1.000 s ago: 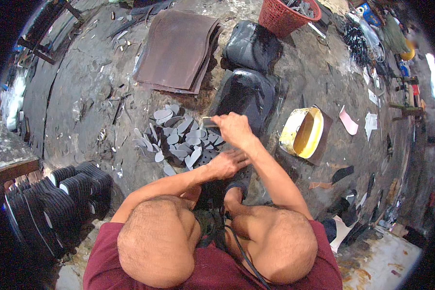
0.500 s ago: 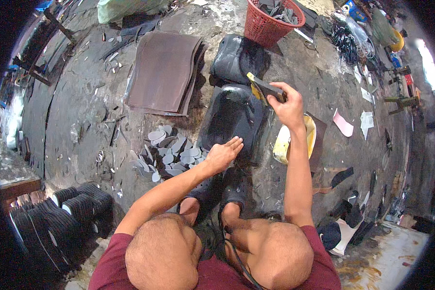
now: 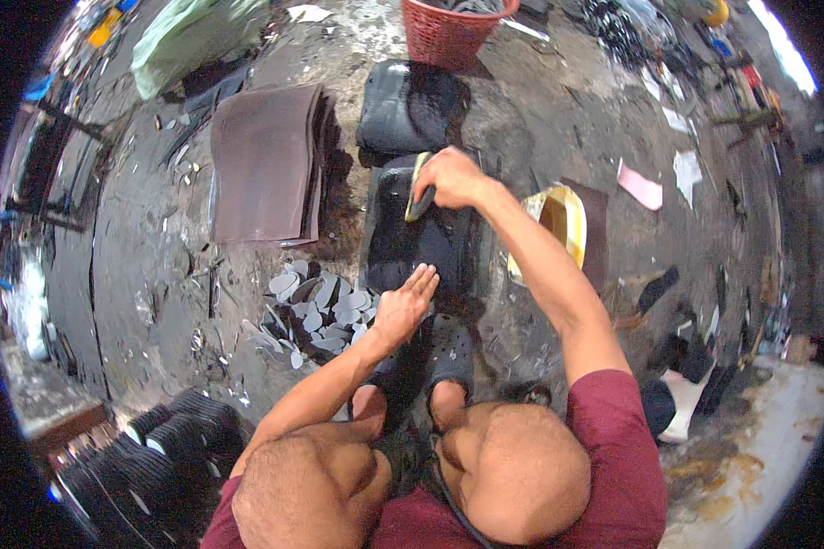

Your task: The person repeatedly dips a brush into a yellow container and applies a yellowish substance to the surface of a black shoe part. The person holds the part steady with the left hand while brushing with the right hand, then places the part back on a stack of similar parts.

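While the bent knees (image 3: 313, 483) fill the near edge, two dark clogs (image 3: 449, 352) stand on the floor just beyond them, and stacks of thin black pieces (image 3: 151, 457) sit to the person's left. The left forearm slants forward and inward past the left knee, its elbow low and bent. The left hand (image 3: 404, 306) lies palm down with its fingers stretched forward and close together, fingertips resting at the near part of a glossy black slab (image 3: 395, 240); it grips nothing. Loose grey oval pieces (image 3: 313, 302) are heaped just left of this hand. The right arm reaches farther, passing over the near side of a yellow-and-white container (image 3: 578, 231) and angling inward to the slab. The right hand (image 3: 452, 178), its wrist nearly in line with the forearm, grasps a flat dark tool with a yellowish edge (image 3: 418, 196), fingers curled around its right side. The tool is above the far half of the slab, which lies straight ahead of the feet; whether it touches the surface, I cannot tell. Brown sheets (image 3: 264, 165) are piled to the left, a second black slab (image 3: 403, 110) lies beyond the first, and farthest ahead stands a red basket (image 3: 447, 41).
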